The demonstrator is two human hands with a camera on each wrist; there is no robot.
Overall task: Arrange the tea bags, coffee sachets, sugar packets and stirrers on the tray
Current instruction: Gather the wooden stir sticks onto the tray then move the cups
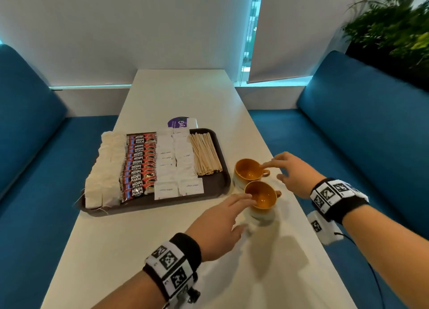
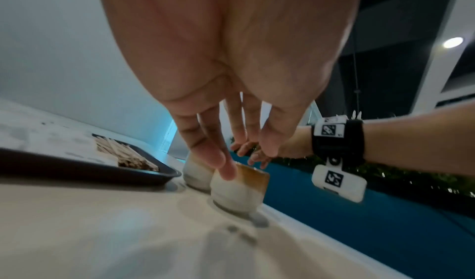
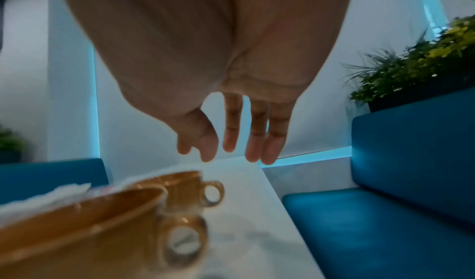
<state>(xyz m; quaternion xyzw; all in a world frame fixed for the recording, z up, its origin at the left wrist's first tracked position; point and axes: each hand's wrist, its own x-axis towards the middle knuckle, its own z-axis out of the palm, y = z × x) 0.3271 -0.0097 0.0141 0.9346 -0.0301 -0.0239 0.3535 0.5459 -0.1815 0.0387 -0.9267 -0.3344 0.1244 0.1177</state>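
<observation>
A dark brown tray point(image 1: 224, 169) lies on the white table with white tea bags point(image 1: 104, 169) at its left, then red coffee sachets point(image 1: 139, 167), white sugar packets point(image 1: 176, 165) and wooden stirrers point(image 1: 205, 154) at its right. Two orange-glazed cups stand just right of the tray, the far cup point(image 1: 249, 171) and the near cup point(image 1: 262, 197). My left hand point(image 1: 232, 213) reaches to the near cup point(image 2: 239, 190) with straight fingers, one fingertip point(image 2: 226, 169) touching its side. My right hand point(image 1: 285, 169) hovers with spread fingers over the far cup's handle point(image 3: 212, 193), holding nothing.
A purple and white card point(image 1: 182, 123) lies behind the tray. Blue benches point(image 1: 362, 127) run along both long sides of the table point(image 1: 181, 93). Plants point(image 1: 394, 30) stand behind the right bench. The cups sit close to the table's right edge.
</observation>
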